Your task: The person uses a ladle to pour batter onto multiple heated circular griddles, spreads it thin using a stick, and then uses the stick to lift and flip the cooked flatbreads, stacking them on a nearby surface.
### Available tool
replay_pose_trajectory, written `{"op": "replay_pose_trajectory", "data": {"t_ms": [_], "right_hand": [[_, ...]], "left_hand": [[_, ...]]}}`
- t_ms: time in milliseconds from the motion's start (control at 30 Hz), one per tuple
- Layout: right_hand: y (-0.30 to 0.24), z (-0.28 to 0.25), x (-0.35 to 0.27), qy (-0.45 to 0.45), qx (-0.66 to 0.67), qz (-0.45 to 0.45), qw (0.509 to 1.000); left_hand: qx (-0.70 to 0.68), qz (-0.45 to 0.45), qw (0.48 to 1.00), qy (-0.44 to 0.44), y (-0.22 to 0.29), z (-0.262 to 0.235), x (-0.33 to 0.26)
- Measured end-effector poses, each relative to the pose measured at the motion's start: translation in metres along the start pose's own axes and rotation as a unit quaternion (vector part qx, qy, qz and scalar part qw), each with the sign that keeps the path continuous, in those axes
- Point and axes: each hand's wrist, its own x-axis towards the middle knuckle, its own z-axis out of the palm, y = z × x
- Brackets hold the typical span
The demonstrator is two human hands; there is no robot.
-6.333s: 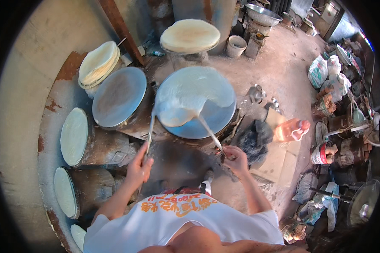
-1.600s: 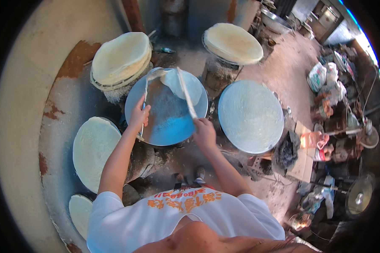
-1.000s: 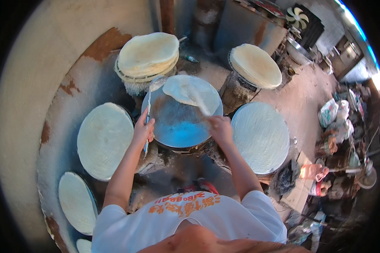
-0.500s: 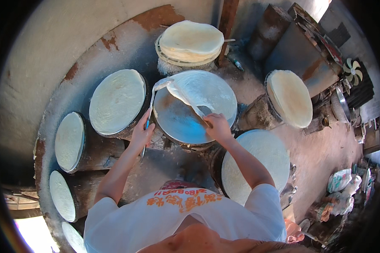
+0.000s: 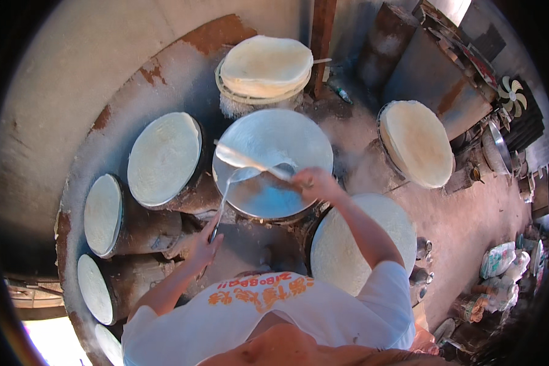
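The round griddle (image 5: 250, 198) in the middle carries a thin pale film of batter (image 5: 287, 125) over its far part. Its near part is bare dark metal with a bluish sheen. My left hand (image 5: 206, 247) is closed round the long handle of a metal ladle (image 5: 244, 174), whose bowl is over the griddle's left half. At the griddle's right side, my right hand (image 5: 318, 185), slightly blurred, grips a flat spreader (image 5: 241, 157). White batter coats the spreader's blade, which slants to the far left and passes just beyond the ladle bowl.
A stack of thin flatbreads (image 5: 265, 61) rests on a round basket behind the griddle. Batter-covered griddles stand at the left (image 5: 165, 160), near right (image 5: 363, 244) and farther down the left side. Another flatbread stack (image 5: 418, 143) sits at right. Bags (image 5: 500, 287) lie far right.
The ladle bowl has come lower, toward me. My right hand has swung the spreader flatter across the griddle, and the thick white batter at the far side is now a thinner film.
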Motion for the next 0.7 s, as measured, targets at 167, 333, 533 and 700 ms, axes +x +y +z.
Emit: {"op": "replay_pose_trajectory", "data": {"t_ms": [167, 333, 533, 700], "right_hand": [[0.032, -0.012, 0.055, 0.016, -0.08, -0.065, 0.995], [0.025, -0.027, -0.001, -0.119, 0.151, 0.024, 0.981], [0.039, -0.016, 0.06, -0.067, 0.038, -0.017, 0.997], [0.041, -0.067, 0.007, -0.165, 0.08, -0.021, 0.983]], "left_hand": [[-0.029, -0.093, 0.989, -0.107, 0.041, 0.008, 0.011], [-0.043, -0.015, 0.996, -0.076, 0.008, 0.012, -0.015], [-0.031, -0.059, 0.993, -0.094, 0.039, 0.014, 0.0], [-0.085, 0.052, 0.993, -0.059, -0.044, 0.026, -0.042]]}}
